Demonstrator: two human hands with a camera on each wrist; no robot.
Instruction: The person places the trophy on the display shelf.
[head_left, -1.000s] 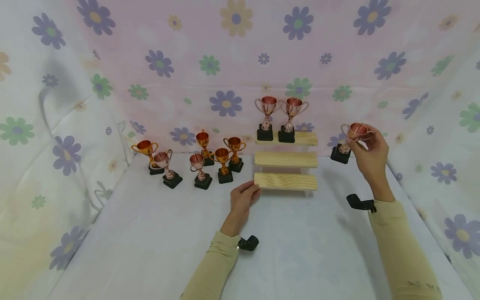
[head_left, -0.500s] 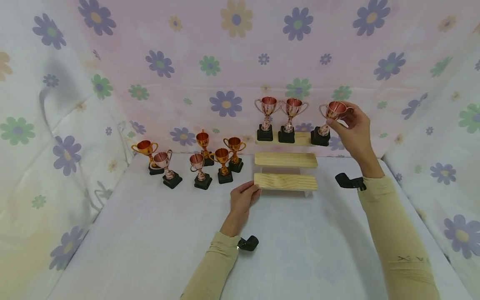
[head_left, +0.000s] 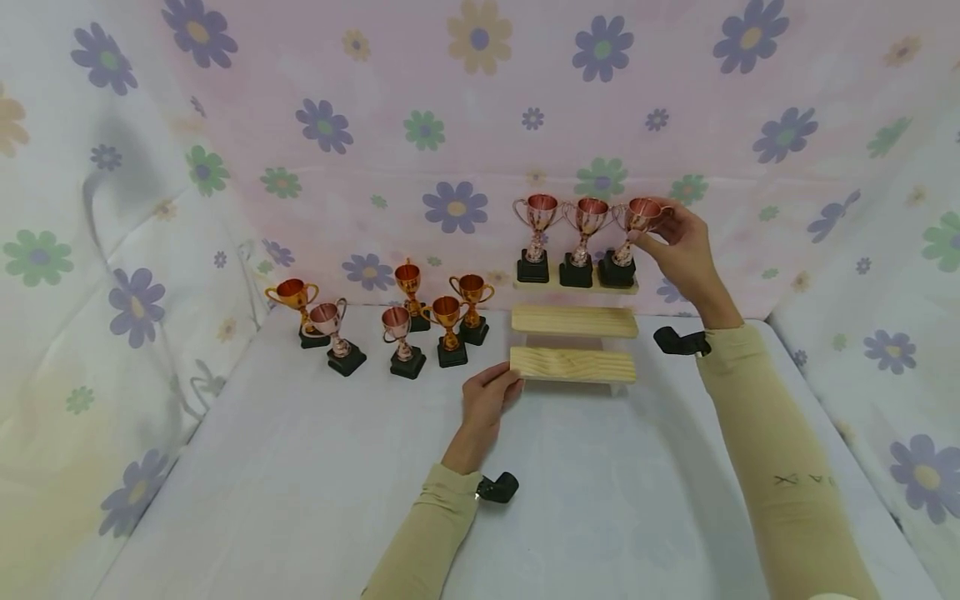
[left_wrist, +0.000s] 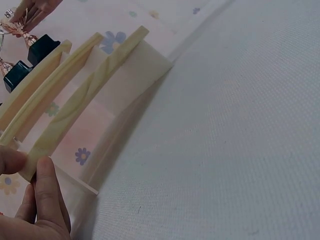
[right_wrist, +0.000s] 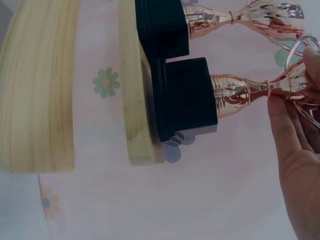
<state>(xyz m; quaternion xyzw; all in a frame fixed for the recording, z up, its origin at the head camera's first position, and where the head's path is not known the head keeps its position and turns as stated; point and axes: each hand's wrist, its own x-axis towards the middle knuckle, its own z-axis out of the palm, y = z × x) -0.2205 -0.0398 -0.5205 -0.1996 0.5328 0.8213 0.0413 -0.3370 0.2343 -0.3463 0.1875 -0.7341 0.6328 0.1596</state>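
Note:
A wooden three-tier stand (head_left: 573, 321) bears three rose-gold trophies on its top tier. The right hand (head_left: 681, 250) pinches the rightmost trophy (head_left: 637, 218) by its cup and handle. In the right wrist view that trophy's black base (right_wrist: 189, 95) is at the top board (right_wrist: 134, 100), slightly tilted, close beside the middle trophy's base (right_wrist: 162, 30); whether it rests fully on the board I cannot tell. The left hand (head_left: 483, 408) grips the left end of the lowest board (head_left: 573, 364), thumb above and fingers below, also seen in the left wrist view (left_wrist: 85, 100).
Left of the stand, on the white table (head_left: 300, 483), stand several trophies: gold ones, such as one at the far left (head_left: 292, 296), and two rose-gold ones, one of them (head_left: 397, 323) nearer the middle. Flowered cloth (head_left: 375, 158) hangs behind and at both sides.
The right hand has moved left with its trophy, from beside the stand to the right end of the top tier, next to the middle trophy. The left hand has kept its hold.

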